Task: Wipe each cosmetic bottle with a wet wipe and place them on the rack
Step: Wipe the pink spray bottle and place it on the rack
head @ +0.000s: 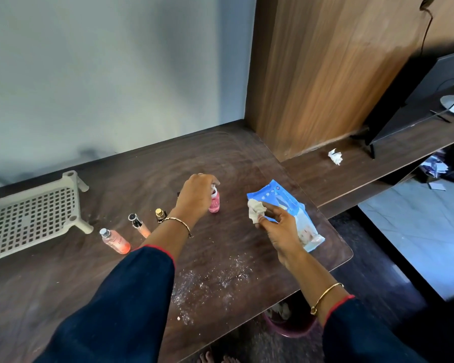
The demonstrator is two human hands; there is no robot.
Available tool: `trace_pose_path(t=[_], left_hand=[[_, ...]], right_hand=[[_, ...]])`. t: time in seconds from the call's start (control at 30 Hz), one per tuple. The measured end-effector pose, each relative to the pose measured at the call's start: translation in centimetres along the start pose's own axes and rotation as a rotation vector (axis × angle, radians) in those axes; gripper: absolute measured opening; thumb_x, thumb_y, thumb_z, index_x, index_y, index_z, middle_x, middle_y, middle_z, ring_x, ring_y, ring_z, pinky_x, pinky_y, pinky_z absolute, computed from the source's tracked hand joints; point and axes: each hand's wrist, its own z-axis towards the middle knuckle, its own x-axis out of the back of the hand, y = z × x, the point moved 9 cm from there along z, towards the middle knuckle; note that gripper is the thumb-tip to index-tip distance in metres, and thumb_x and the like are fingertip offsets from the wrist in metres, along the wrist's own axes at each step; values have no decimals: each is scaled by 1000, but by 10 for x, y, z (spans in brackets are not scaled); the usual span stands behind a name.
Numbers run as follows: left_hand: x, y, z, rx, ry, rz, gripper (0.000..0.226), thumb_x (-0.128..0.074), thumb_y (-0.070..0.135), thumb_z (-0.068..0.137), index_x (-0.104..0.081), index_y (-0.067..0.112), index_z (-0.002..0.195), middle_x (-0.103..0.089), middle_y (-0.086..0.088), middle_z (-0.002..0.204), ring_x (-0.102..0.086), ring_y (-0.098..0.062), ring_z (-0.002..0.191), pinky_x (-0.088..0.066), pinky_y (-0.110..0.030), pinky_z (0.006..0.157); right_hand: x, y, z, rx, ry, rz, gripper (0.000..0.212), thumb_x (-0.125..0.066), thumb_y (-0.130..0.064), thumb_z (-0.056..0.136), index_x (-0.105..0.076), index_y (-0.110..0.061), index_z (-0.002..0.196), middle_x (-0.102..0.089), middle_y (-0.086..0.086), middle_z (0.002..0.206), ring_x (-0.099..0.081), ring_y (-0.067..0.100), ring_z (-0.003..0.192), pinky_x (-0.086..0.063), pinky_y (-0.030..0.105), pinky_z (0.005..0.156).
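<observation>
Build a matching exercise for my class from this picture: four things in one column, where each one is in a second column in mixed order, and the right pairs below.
Things
1. pink bottle
2. crumpled wipe
3. rack
4. blue wipe pack

Places
A. pinched by the fingers of the right hand
B. stands at the far left of the table
C. lies flat just beyond the right hand
D. upright, gripped at its top by the left hand

Pairs: 1-D, 2-A, 3-B, 4-C
</observation>
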Motion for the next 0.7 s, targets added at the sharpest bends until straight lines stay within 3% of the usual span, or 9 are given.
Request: trace_pose_path(t=[0.13,0.33,0.43,0.5,0.6,0.7], left_hand=[[8,-5,-5,31,40,-104,25,-55,-3,84,-70,13,97,-70,-4,98,-61,-14,87,-47,-25,78],[19,-25,-33,185,138,-402,13,-65,0,83,-72,10,89,-70,3,83,-61,0,71,-42,-1,64],[19,-36,-52,287,167,-617,14,-67,0,83,-71,13,87,-71,-3,85,-64,-8,74,-50,-14,69],[22,-40,-65,348,198,-783,14,-66,-1,84,-71,12,86,-71,-8,86,-64,-14,75,-53,-20,66],[28,-37,-81,400,230,-943,12,-65,-1,85,-70,9,91,-70,-11,89,-65,-17,79,-57,-21,68],[38,-31,-94,407,275,-1026,10,-64,-1,85,-68,5,92,-68,-13,86,-65,-21,81,-59,-30,77]], right_hand=[[-3,1,-4,-53,-34,-32,33,-63,7,78,-71,-16,100,-72,-2,97,-66,14,95,-51,26,88],[-16,-12,-14,-95,-71,193,27,-49,4,90,-70,-9,82,-73,3,84,-69,11,81,-57,24,79],[-29,-19,-19,-81,-131,245,25,-49,-5,95,-70,-7,81,-74,2,74,-70,14,77,-57,24,77],[-39,-26,-22,-37,-149,193,25,-53,-11,95,-72,-5,81,-74,6,78,-70,15,81,-56,23,79],[-52,-44,-27,138,-160,3,15,-62,-15,91,-76,-12,85,-75,3,86,-70,11,85,-52,19,78],[-70,-68,-38,366,-194,-158,12,-68,-8,85,-75,-15,91,-74,-2,87,-69,8,83,-53,23,78]])
